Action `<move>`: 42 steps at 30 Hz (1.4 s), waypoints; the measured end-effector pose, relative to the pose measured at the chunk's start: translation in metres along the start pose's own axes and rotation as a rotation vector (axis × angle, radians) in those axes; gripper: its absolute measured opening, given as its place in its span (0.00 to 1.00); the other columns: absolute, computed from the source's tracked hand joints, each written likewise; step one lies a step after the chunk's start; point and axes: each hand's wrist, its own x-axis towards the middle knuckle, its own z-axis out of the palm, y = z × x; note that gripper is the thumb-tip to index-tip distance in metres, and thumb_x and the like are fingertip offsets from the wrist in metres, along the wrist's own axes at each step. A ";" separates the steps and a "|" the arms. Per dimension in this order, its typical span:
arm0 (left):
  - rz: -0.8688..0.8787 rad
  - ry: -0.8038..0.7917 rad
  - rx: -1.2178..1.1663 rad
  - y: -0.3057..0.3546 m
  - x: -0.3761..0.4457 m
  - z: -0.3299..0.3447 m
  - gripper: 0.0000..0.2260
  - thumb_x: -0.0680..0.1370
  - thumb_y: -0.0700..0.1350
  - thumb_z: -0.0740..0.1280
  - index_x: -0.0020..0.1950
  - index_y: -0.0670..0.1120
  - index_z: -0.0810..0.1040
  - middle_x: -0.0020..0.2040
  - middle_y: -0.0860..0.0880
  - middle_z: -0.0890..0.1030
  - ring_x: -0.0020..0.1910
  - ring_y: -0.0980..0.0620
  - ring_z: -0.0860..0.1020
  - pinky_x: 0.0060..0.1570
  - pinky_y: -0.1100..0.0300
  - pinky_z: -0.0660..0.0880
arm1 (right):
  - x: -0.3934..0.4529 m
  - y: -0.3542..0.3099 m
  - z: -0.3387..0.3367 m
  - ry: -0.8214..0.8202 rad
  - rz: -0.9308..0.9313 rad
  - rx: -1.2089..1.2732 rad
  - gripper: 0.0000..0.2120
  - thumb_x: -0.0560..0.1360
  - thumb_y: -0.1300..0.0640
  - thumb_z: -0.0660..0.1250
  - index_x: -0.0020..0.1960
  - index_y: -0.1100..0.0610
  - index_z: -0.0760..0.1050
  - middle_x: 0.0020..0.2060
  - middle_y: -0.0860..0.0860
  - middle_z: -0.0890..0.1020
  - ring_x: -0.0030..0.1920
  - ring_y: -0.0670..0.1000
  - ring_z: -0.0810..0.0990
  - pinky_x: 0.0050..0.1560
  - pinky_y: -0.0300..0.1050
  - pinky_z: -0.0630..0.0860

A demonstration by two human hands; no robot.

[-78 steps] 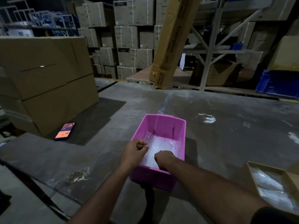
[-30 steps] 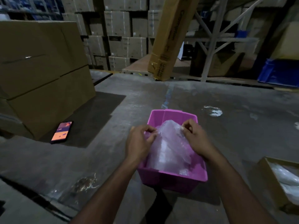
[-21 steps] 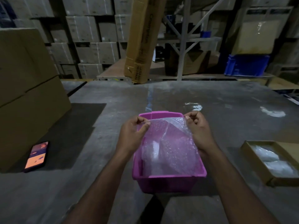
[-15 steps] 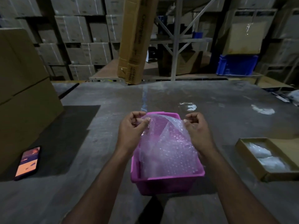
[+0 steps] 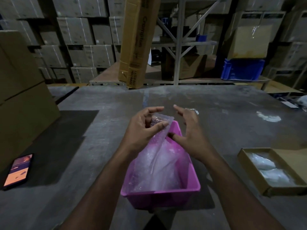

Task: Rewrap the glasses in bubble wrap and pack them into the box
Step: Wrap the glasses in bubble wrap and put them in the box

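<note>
The left hand pinches the bubble wrap over the pink bin; the right hand has fingers spread, holding nothing.

A lit phone lies on the grey table beside big cardboard cartons, with a tall leaning carton, blue crate and metal shelving behind.

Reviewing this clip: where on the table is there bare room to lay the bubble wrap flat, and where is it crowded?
Bare table stretches beyond the pink bin, and between bin and phone. The narrower strip between bin and cardboard tray would let a hand through. Crowded: over the bin, where the left hand pinches the bubble wrap and the right hand hovers open.
</note>
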 end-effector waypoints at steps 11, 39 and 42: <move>-0.171 -0.218 0.147 -0.012 -0.007 -0.007 0.32 0.68 0.42 0.80 0.70 0.51 0.73 0.53 0.50 0.86 0.55 0.55 0.84 0.53 0.67 0.77 | -0.004 0.032 -0.025 0.224 0.178 0.328 0.06 0.78 0.59 0.70 0.47 0.61 0.73 0.39 0.55 0.81 0.36 0.45 0.78 0.40 0.53 0.78; -0.296 0.165 -0.431 -0.030 0.027 0.022 0.18 0.77 0.39 0.70 0.67 0.39 0.73 0.48 0.45 0.83 0.41 0.51 0.83 0.38 0.57 0.82 | -0.021 0.084 -0.068 0.259 0.346 0.800 0.14 0.75 0.64 0.72 0.58 0.51 0.80 0.47 0.48 0.85 0.42 0.46 0.82 0.38 0.38 0.78; -0.339 0.145 -0.391 -0.035 0.024 0.021 0.21 0.75 0.47 0.70 0.66 0.41 0.74 0.54 0.43 0.83 0.44 0.49 0.84 0.39 0.56 0.83 | -0.020 0.083 -0.087 0.248 0.301 0.706 0.12 0.77 0.63 0.69 0.57 0.49 0.81 0.49 0.45 0.85 0.44 0.42 0.80 0.40 0.34 0.76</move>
